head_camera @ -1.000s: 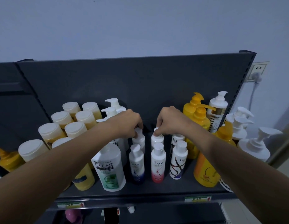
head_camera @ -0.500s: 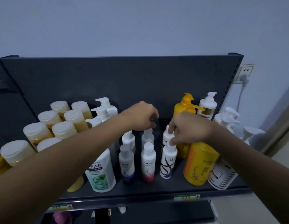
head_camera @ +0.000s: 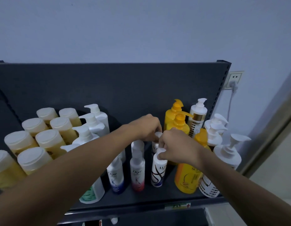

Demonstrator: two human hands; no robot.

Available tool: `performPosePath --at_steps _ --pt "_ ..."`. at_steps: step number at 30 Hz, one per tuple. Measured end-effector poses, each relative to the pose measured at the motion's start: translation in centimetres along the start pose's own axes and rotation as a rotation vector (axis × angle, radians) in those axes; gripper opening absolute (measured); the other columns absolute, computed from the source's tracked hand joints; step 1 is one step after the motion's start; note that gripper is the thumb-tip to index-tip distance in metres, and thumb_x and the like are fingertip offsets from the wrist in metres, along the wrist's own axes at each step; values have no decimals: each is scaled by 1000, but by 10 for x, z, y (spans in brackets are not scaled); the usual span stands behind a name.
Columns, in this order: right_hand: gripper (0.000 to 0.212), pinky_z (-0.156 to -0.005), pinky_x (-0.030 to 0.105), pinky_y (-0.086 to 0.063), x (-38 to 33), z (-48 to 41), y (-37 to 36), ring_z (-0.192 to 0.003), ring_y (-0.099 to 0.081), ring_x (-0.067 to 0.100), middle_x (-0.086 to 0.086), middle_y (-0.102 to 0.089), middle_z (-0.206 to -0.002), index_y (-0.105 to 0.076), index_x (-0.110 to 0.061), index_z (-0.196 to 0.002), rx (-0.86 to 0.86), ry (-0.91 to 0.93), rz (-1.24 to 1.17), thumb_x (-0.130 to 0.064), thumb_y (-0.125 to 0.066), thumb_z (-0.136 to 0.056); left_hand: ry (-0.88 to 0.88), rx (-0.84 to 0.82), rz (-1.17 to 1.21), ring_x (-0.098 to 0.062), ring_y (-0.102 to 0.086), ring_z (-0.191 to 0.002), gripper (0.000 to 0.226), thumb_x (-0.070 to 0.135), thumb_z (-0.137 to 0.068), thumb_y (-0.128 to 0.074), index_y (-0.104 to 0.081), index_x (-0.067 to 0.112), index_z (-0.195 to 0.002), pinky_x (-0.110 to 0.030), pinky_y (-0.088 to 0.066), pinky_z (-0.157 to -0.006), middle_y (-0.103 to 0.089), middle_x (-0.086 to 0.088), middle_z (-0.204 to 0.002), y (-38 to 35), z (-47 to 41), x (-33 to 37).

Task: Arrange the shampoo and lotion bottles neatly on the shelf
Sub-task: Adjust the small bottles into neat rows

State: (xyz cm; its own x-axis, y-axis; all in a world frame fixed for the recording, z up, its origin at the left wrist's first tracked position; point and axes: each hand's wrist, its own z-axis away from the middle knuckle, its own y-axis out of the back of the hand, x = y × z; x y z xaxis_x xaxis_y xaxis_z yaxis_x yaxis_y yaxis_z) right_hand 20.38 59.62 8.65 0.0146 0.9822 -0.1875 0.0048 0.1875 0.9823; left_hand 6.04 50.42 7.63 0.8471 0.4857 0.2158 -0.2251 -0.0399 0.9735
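Observation:
Small white bottles stand in the middle of the dark shelf (head_camera: 141, 199). In front are a blue Dove bottle (head_camera: 116, 176), a red Dove bottle (head_camera: 138, 174) and a Lux bottle (head_camera: 158, 172). My right hand (head_camera: 177, 146) pinches the white cap of that front Lux bottle. My left hand (head_camera: 147, 127) closes on the cap of a second Lux bottle (head_camera: 155, 147) right behind it. Another small white bottle (head_camera: 137, 145) stands behind the red Dove one.
Several yellow bottles with flat white lids (head_camera: 43, 137) fill the left side, then white pump bottles (head_camera: 92, 121). Yellow pump bottles (head_camera: 175, 116), a large yellow bottle (head_camera: 188, 178) and white pump bottles (head_camera: 227, 152) crowd the right end. A wall socket (head_camera: 234, 79) lies beyond the shelf's right edge.
Both hands have shifted right from the Dove rows to the Lux column; my left hand has come down onto the rear Lux cap and my right holds the front one. The camera turned.

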Motion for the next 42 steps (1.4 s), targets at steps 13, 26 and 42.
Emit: performPosePath --at_steps 13,26,42 --pt "26 -74 35 -60 -5 7 3 -89 -69 19 5 -75 -95 -78 -9 -100 -10 30 -10 -28 -79 -83 20 -18 46 -9 -65 -71 3 28 -83 -79 -80 31 -83 -33 -60 -68 -69 15 -71 -2 11 -3" --pt "29 -73 35 -61 -6 9 -1 -89 -69 20 7 -74 -96 -77 -8 -99 -4 12 -28 -31 -82 -82 47 -43 45 -13 -70 -80 15 26 -84 -78 -81 30 -99 -39 -63 -77 -75 11 -84 -3 12 1" --pt "38 -84 31 -58 12 47 78 -93 -72 11 1 -79 -99 -78 -13 -110 290 -12 -41 -39 -81 -82 23 51 -56 -19 -72 -96 26 27 -88 -66 -76 17 -109 -42 -60 -88 -78 2 -98 38 29 22"
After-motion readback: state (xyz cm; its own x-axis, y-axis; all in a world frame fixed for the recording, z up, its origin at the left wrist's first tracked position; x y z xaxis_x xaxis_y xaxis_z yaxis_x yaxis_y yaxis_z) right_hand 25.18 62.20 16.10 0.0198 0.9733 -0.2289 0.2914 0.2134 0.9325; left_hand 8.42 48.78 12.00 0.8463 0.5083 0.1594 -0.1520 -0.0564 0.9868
